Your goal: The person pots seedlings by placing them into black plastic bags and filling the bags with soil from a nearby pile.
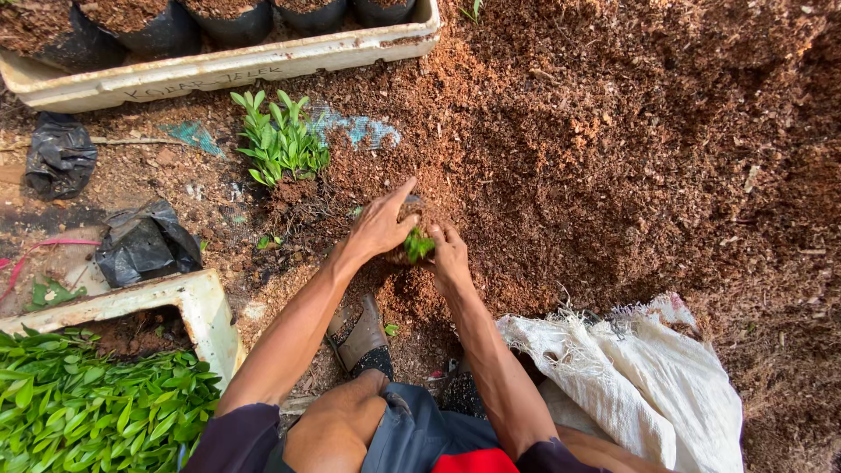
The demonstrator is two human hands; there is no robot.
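Brown, crumbly potting mix (613,131) covers most of the ground, heaped to the person's front and right. Both hands meet at one small green seedling (418,244) in a dark bag (412,203) that is mostly hidden. The left hand (382,224) cups the bag from the left, fingers spread and forefinger stretched forward; the right hand (448,249) presses against the right side, fingers curled close round the seedling's base. One clump of loose seedlings (279,140) stands in the soil just beyond the left hand. Two crumpled black bags (144,243) lie on the ground at left. Two white foam trays show: the far tray (219,68) holds five soil-filled black bags, the near tray (206,302) many green seedlings. One white woven sack (639,377) lies beside the right arm.
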